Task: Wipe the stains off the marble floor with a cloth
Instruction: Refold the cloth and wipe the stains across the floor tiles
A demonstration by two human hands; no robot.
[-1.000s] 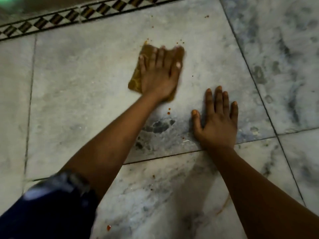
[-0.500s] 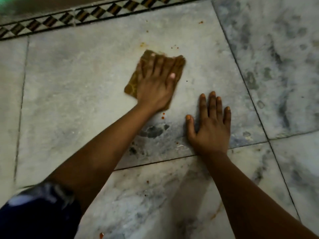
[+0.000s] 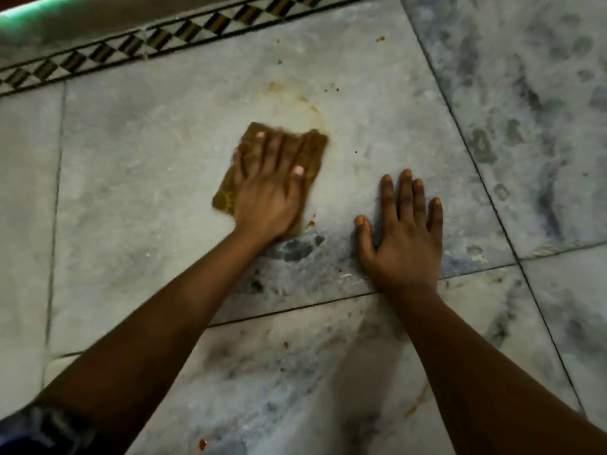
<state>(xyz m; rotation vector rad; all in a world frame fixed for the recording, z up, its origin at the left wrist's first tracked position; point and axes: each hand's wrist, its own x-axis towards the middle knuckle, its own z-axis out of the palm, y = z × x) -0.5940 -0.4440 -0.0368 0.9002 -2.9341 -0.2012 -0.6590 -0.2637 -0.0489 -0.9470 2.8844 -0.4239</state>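
**Mia:** What is the left hand [image 3: 267, 188] doing?

**Tom:** It is lying flat on top of the brown cloth [image 3: 313, 149]. Its fingers [image 3: 279, 149] are straight and a little spread. They are pressing down on the cloth, not curling round it.

**Mia:** Where is the cloth sitting?

**Tom:** It is lying on the big grey tile of the marble floor [image 3: 131, 192], near the middle of that tile. The hand is covering most of it. Only the far edge, the right edge and a left corner are peeking out.

**Mia:** And the right hand [image 3: 402, 234]?

**Tom:** It is resting flat on the same tile, to the right of the cloth and not touching it. The four fingers [image 3: 405, 195] are lying close together and the thumb is sticking out to the side. It is holding nothing.

**Mia:** Is the floor looking dirty?

**Tom:** Yes. A pale yellow smear [image 3: 308, 106] is curving just past the cloth. Tiny red-brown specks [image 3: 331, 88] are sitting farther up, and one more crumb [image 3: 380, 38] is near the far edge. Small orange spots [image 3: 311, 219] are right beside the left wrist. Another red spot [image 3: 285, 344] is on the near tile between the two arms, and one drop [image 3: 202, 444] is at the bottom.

**Mia:** What else is around?

**Tom:** A checkered border strip [image 3: 197, 31] is running along the far side of the floor. A dark sleeve [image 3: 39, 428] is showing at the bottom left. Dark grey patches [image 3: 297, 249] in the marble are sitting right by the left wrist.
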